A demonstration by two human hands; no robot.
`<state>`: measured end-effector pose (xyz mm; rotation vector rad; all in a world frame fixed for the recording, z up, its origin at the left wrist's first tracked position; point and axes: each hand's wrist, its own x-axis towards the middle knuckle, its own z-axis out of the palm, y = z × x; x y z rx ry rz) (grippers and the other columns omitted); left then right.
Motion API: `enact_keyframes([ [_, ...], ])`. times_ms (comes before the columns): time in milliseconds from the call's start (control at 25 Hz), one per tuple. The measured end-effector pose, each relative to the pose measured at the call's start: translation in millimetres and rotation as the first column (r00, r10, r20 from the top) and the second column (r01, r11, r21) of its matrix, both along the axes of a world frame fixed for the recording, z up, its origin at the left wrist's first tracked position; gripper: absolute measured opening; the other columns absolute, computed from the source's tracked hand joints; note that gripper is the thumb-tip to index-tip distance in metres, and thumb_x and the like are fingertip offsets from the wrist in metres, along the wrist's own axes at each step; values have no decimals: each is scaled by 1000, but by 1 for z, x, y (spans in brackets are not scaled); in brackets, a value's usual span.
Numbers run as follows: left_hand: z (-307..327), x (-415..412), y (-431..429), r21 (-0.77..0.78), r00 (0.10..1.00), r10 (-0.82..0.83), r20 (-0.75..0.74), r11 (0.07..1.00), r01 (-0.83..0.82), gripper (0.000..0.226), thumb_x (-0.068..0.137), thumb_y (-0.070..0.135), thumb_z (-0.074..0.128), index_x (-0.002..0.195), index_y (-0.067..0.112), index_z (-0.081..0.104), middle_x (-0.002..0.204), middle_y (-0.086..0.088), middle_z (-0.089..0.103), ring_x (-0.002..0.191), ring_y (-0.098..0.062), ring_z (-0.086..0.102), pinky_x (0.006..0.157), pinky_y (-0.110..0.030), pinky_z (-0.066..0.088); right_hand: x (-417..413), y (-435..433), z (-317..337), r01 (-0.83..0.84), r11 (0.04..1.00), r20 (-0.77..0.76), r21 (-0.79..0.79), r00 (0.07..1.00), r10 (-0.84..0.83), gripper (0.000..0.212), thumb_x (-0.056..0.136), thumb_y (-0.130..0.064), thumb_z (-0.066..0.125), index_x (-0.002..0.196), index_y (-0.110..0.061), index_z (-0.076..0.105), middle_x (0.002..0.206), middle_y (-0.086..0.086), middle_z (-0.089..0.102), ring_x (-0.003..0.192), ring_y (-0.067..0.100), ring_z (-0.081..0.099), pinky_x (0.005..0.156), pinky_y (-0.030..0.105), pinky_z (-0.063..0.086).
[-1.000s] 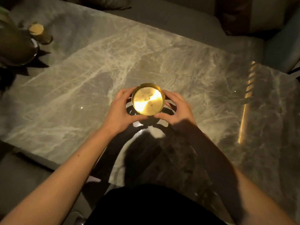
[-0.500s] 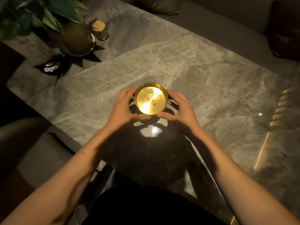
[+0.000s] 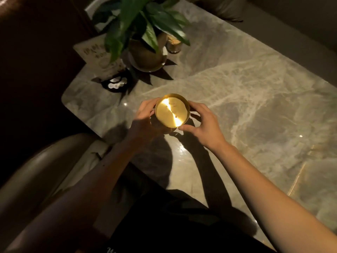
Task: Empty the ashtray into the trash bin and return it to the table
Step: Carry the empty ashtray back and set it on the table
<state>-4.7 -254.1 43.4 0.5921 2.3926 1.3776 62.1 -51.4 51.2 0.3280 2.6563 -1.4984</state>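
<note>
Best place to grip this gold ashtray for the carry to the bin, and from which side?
Grip the ashtray by its outer wall, from opposite sides, as now: left hand on the left wall, right hand on the right. It is round, shallow and open-topped with specks of ash on its floor, so side grips probably keep it level and fingers out of the bowl.

plant (image 3: 145, 19) in round pot (image 3: 145, 55) at far table corner | small jar (image 3: 174, 46) just beside pot | printed card (image 3: 98, 57) leaning near plant | dark dish (image 3: 116, 84) with pale bits | chair (image 3: 36, 170) at left
</note>
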Motion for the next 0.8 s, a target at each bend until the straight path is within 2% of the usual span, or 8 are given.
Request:
enact_keyframes([
  [120, -13, -13, -38, -47, 998, 68, -8, 997, -68, 99, 52, 40, 88, 137, 12, 48, 135, -8, 50, 123, -24, 54, 95, -47, 54, -20, -34, -8, -54, 998, 22, 16, 998, 54, 81, 65, -29, 87, 136, -14, 49, 130, 4, 55, 117, 16, 55, 104, 38, 47],
  [240, -24, -22, -69, -85, 992, 123, 2, 989, -123, 99, 52, 33, 92, 138, 13, 48, 136, -9, 50, 121, -21, 54, 96, -42, 53, -36, -64, -18, -110, 993, 24, 31, 994, 109, 83, 65, -30, 87, 136, -12, 49, 130, 6, 55, 117, 17, 55, 105, 35, 45],
  [360, -35, -33, -96, -129, 987, 160, -5, 979, -159, 98, 51, 37, 91, 136, 13, 49, 136, -7, 51, 122, -18, 52, 97, -40, 52, -54, -89, -28, -148, 988, 30, 36, 989, 147, 84, 66, -31, 87, 137, -10, 48, 131, 8, 54, 120, 19, 53, 105, 31, 42],
  [480, -42, -45, -117, -165, 981, 193, 23, 968, -187, 93, 53, 32, 92, 135, 15, 51, 138, -3, 49, 121, -8, 47, 98, -32, 49, -70, -109, -36, -183, 982, 36, 49, 983, 182, 84, 66, -30, 86, 137, -9, 48, 128, 9, 54, 118, 19, 51, 100, 21, 36],
  [560, -46, -50, -128, -145, 974, 221, 54, 967, -211, 93, 54, 24, 93, 136, 16, 49, 137, -1, 47, 122, -13, 49, 97, -27, 48, -81, -121, -42, -201, 978, 65, 51, 978, 197, 84, 66, -30, 86, 138, -8, 47, 125, 10, 53, 116, 19, 50, 98, 20, 34],
  [640, -52, -54, -137, -129, 968, 245, 60, 963, -236, 93, 55, 18, 93, 136, 15, 48, 134, 2, 44, 120, -15, 49, 92, -11, 44, -90, -133, -47, -234, 970, 90, 70, 970, 228, 84, 67, -30, 85, 138, -8, 46, 124, 11, 53, 116, 21, 50, 96, 19, 32],
  [720, -60, -56, -146, -134, 962, 264, 72, 958, -253, 92, 56, 16, 92, 136, 10, 46, 136, -3, 44, 120, -16, 48, 87, 0, 39, -97, -143, -53, -260, 962, 109, 82, 962, 251, 83, 68, -29, 85, 139, -8, 45, 124, 11, 52, 117, 21, 49, 95, 17, 30],
  [800, -68, -57, -154, -163, 951, 293, 95, 947, -276, 94, 57, 16, 92, 138, 8, 44, 139, -10, 44, 122, -16, 46, 88, -2, 37, -101, -153, -58, -270, 960, 122, 81, 958, 259, 83, 69, -28, 84, 140, -9, 44, 125, 9, 51, 118, 21, 48, 96, 18, 31],
])
